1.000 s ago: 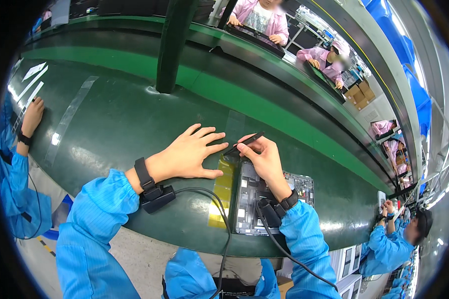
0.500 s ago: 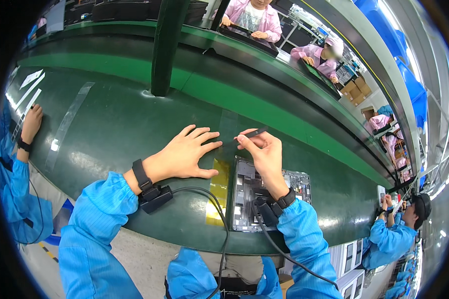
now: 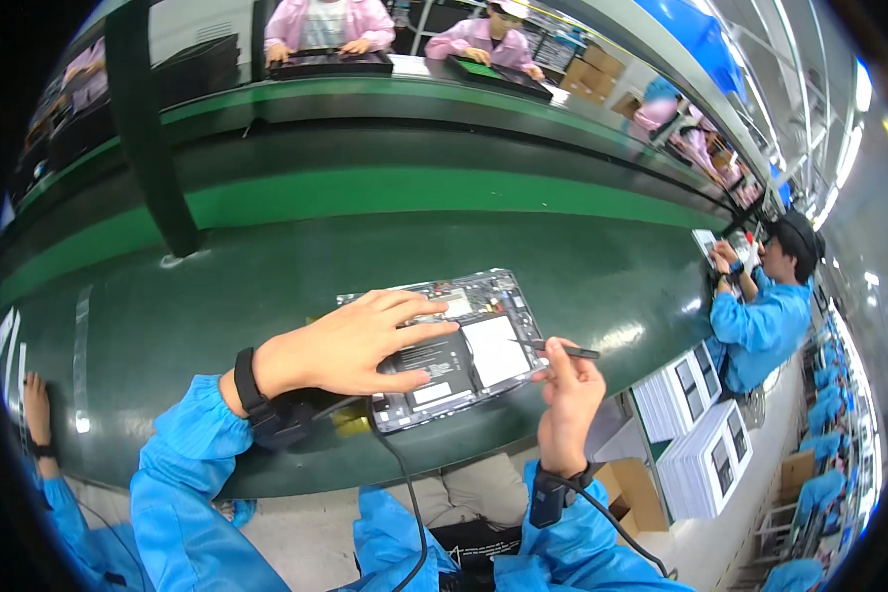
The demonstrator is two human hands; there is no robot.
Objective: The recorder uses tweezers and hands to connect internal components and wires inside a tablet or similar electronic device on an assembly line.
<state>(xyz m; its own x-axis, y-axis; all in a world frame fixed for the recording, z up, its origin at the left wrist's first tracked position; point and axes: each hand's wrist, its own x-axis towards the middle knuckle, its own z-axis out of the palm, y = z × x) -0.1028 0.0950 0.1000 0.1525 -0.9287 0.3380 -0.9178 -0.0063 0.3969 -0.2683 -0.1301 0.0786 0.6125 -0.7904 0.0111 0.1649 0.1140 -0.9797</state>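
Observation:
An opened tablet (image 3: 442,357) lies on the green bench with its inner boards and dark battery area showing. Its right part carries a white rectangle (image 3: 498,352). My left hand (image 3: 360,340) rests palm down across the tablet's left part, fingers spread, covering some of the inside. Beside the right edge, my right hand (image 3: 569,400) pinches slim black tweezers (image 3: 572,349). Their pointed tip reaches left over the white rectangle; whether it touches cannot be made out. Each wrist wears a black band with a cabled box.
Yellow tape (image 3: 351,418) shows at the tablet's lower left. Stacked white trays (image 3: 696,434) and a cardboard box (image 3: 633,498) stand below the bench's right end. A co-worker (image 3: 775,286) sits at right; another person's hand (image 3: 37,409) is far left. A dark post (image 3: 148,128) rises behind.
The view has swung right. My left hand has come from the bare bench onto the tablet. My right hand has moved to its right edge, tweezers now pointing inward. The tablet appears turned.

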